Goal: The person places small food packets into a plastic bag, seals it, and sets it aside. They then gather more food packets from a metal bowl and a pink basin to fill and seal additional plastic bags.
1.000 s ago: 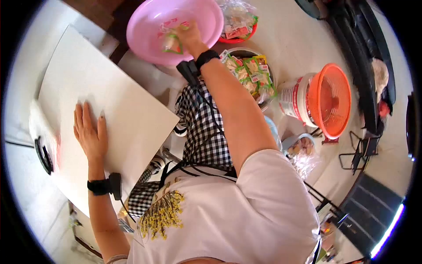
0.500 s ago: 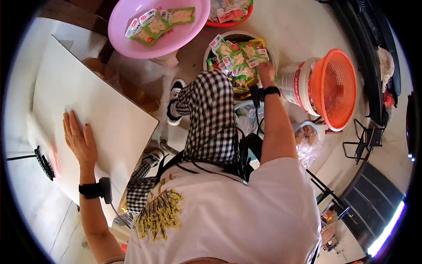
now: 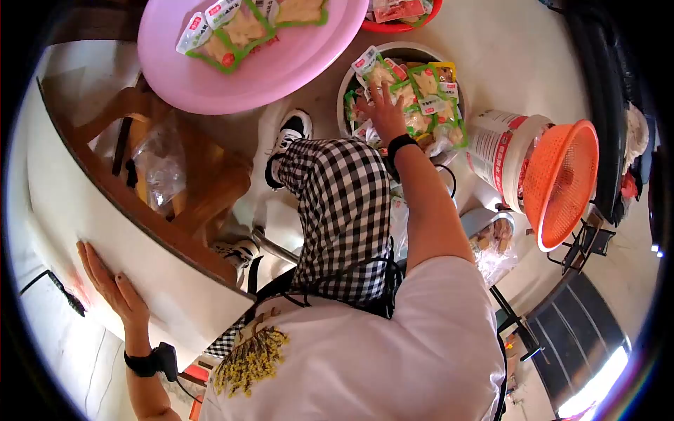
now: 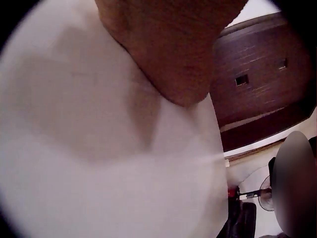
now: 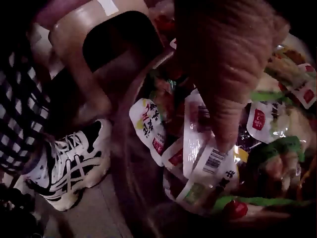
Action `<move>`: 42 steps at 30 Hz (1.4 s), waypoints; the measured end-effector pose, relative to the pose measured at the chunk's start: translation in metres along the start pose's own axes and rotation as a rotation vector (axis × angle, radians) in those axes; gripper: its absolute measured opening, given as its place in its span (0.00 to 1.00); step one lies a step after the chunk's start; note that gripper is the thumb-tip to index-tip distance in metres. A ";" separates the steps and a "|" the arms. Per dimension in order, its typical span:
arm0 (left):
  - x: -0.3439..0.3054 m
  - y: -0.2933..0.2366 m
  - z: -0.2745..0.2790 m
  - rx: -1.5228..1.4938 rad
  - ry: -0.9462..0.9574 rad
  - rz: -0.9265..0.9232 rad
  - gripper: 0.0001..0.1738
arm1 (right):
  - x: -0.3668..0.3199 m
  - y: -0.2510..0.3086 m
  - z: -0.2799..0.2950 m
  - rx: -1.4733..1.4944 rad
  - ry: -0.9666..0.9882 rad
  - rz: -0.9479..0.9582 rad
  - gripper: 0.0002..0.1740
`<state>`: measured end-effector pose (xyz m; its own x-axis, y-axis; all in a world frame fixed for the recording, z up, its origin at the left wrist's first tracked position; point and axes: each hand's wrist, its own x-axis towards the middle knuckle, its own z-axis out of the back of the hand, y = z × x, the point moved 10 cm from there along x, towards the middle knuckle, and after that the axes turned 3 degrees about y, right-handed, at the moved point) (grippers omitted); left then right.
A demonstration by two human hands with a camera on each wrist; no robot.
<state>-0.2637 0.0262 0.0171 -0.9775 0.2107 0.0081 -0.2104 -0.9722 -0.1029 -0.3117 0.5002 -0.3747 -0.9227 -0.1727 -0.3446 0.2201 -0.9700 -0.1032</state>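
My left hand rests flat on the white tabletop, fingers straight and close together. In the left wrist view part of that hand lies over the white surface. My right hand reaches into a round bowl heaped with sealed food packets, its fingers spread over them. From the right wrist, the thumb tip meets a white packet end with a barcode. Several similar green-edged packets lie side by side in the pink basin.
Right of the bowl stands a white bucket with an orange strainer basket against it. Behind the bowl is a red container of packets. A clear bag hangs by wooden furniture beyond the table edge. A shoe is near the bowl.
My right hand has gone from the pink basin, where it had a packet, to the bowl's right side, then left across its packets. The left hand stays on the tabletop; the head view has shifted.
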 end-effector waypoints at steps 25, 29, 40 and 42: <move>0.004 -0.005 0.003 0.005 -0.021 0.031 0.33 | -0.011 -0.028 -0.033 0.181 -0.035 0.130 0.08; 0.007 -0.008 0.003 0.059 -0.035 -0.003 0.32 | -0.032 -0.044 -0.039 0.076 0.084 0.100 0.07; 0.009 -0.005 0.003 0.203 -0.151 0.007 0.32 | -0.075 -0.060 0.110 0.091 -0.049 0.053 0.03; 0.008 0.000 -0.001 0.214 -0.145 0.057 0.32 | -0.082 -0.059 0.142 0.163 -0.138 0.103 0.04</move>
<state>-0.2719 0.0282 0.0163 -0.9765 0.1527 0.1520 -0.1376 -0.9849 0.1051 -0.2937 0.5471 -0.2082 -0.9351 -0.2828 -0.2137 0.2714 -0.9590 0.0816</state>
